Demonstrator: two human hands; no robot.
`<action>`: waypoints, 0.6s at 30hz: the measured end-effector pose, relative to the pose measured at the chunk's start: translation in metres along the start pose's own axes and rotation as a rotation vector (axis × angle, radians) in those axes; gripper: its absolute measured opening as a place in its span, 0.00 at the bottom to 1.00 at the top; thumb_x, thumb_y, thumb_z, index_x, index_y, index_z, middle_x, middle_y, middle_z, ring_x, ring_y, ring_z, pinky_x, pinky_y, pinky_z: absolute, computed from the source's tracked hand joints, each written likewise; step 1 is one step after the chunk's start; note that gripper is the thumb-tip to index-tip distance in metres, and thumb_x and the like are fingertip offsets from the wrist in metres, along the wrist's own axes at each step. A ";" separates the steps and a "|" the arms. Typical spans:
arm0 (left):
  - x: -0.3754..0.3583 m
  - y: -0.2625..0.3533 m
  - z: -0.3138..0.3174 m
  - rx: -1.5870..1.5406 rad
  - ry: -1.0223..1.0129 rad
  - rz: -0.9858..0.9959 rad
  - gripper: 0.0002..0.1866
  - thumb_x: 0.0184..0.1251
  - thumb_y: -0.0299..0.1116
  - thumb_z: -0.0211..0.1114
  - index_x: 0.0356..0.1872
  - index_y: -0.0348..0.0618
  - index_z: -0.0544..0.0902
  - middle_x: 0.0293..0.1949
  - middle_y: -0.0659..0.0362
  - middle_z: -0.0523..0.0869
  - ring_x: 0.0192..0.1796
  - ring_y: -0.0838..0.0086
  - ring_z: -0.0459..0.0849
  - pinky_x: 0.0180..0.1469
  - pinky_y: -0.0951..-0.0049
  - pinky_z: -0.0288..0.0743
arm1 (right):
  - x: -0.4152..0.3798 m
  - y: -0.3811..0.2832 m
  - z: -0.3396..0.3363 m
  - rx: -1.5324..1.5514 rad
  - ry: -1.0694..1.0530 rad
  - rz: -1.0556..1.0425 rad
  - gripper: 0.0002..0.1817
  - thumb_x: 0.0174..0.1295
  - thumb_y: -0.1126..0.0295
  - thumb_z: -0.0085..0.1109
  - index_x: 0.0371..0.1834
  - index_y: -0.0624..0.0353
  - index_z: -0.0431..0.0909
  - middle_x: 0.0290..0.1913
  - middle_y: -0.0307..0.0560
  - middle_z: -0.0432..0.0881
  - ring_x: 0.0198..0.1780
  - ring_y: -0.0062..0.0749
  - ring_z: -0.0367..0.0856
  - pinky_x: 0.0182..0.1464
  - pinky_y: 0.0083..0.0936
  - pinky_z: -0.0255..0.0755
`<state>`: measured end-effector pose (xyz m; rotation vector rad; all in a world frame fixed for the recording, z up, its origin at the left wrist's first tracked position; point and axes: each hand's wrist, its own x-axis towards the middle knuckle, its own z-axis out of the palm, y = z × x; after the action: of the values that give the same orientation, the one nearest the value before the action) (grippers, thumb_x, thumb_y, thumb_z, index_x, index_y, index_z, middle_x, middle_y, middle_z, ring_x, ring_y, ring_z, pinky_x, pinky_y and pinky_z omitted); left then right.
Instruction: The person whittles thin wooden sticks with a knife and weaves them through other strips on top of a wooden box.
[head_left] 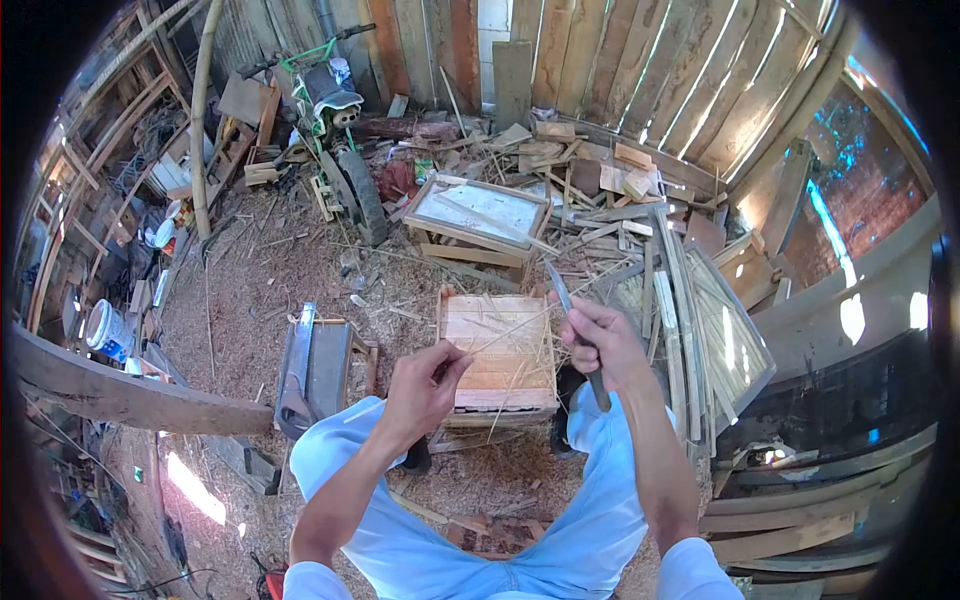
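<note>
My right hand point(608, 348) is wrapped round the handle of a knife point(558, 288), whose blade points up and away from me. Between thumb and fingertips, my left hand point(424, 388) pinches a thin strip of wood or bamboo point(510, 331) that slants across toward the knife. Below both hands, between my knees, stands a low wooden stool point(475, 318) with a slatted top. Fine shavings point(522, 372) lie scattered over its right side.
To the left, a handsaw point(297, 365) rests on a dark low bench point(332, 372). Ahead stands a framed, pale-topped wooden piece point(480, 208), near a small bike point(348, 170). Wood offcuts point(640, 180) pile up at the back right. A white bucket point(108, 328) is far left.
</note>
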<state>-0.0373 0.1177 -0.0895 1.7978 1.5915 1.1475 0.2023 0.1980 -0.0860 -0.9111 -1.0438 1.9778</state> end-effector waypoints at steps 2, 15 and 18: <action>0.002 0.000 0.005 -0.020 -0.010 -0.011 0.06 0.62 0.28 0.66 0.30 0.35 0.80 0.18 0.55 0.79 0.20 0.79 0.73 0.23 0.75 0.66 | -0.007 0.002 0.012 -0.013 -0.007 0.095 0.19 0.69 0.68 0.52 0.62 0.58 0.71 0.29 0.37 0.76 0.18 0.10 0.61 0.18 0.10 0.54; 0.003 0.000 0.000 -0.026 -0.060 -0.054 0.07 0.62 0.27 0.65 0.30 0.33 0.79 0.16 0.54 0.74 0.17 0.77 0.66 0.21 0.73 0.61 | -0.001 0.017 0.018 0.008 -0.111 0.113 0.20 0.69 0.67 0.52 0.63 0.58 0.71 0.28 0.35 0.73 0.19 0.10 0.59 0.19 0.08 0.52; 0.003 0.006 -0.002 -0.027 -0.057 -0.060 0.07 0.62 0.27 0.65 0.30 0.33 0.79 0.16 0.54 0.74 0.17 0.77 0.66 0.21 0.73 0.61 | 0.001 0.001 0.002 0.022 -0.029 0.037 0.20 0.69 0.68 0.52 0.63 0.57 0.71 0.28 0.35 0.73 0.19 0.10 0.59 0.18 0.10 0.53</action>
<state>-0.0354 0.1187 -0.0828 1.7382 1.5786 1.0758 0.1998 0.1973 -0.0861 -0.8979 -1.0264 2.0347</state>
